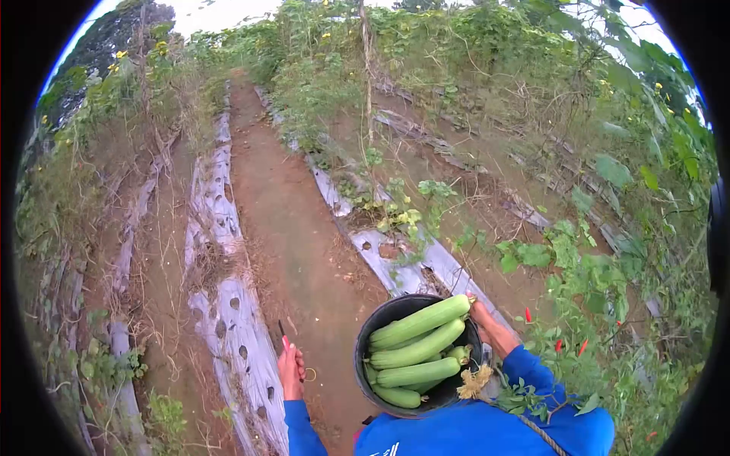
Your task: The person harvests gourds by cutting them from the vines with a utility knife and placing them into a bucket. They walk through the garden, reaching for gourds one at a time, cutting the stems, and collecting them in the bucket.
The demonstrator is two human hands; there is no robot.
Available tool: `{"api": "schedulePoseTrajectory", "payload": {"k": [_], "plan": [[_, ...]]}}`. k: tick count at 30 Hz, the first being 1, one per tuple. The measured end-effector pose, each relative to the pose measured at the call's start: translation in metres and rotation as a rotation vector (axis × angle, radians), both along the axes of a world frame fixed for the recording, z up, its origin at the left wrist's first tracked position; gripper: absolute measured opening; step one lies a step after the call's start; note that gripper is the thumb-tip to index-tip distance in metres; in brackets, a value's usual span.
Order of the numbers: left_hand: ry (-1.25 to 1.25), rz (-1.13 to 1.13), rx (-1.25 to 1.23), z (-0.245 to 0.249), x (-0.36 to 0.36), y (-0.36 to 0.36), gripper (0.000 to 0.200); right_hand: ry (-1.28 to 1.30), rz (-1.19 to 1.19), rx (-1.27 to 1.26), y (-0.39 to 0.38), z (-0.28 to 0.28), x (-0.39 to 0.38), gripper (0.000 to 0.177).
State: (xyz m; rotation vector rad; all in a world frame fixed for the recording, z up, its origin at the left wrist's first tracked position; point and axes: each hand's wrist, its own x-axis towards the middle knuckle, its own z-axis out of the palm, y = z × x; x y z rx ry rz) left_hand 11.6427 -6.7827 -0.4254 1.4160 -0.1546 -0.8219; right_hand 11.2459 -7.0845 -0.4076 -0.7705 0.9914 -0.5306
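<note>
My left hand point(290, 371) is closed around the red handle of a small knife point(284, 334), its thin dark tip pointing up and away from me. A thin yellow loop point(310, 375) shows beside those fingers. Close against my body is a black bucket point(360, 351) filled with several long green gourds point(414, 353). At its right side my right hand point(480, 313) grips the rim, close to the stem end of the top gourd; part of the fingers is hidden. A frayed tan rope end point(475, 382) lies over the bucket's near right edge.
A bare soil path point(293, 251) runs ahead between strips of silvery plastic mulch point(247, 334) with planting holes. Leafy vines point(585, 273) and red chili peppers point(559, 346) crowd my right side. A wooden post point(368, 83) stands ahead among climbing plants with yellow flowers.
</note>
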Motion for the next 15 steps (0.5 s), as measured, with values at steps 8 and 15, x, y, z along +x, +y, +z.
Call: {"api": "schedulePoseTrajectory", "payload": {"k": [8, 15], "plan": [[0.25, 0.091, 0.112, -0.055, 0.083, -0.077, 0.033, -0.029, 0.064, -0.119, -0.134, 0.081, 0.202, 0.075], [0.407, 0.329, 0.091, -0.096, 0.193, -0.121, 0.034, 0.056, 0.262, -0.135, -0.275, 0.01, 0.369, 0.098]]}}
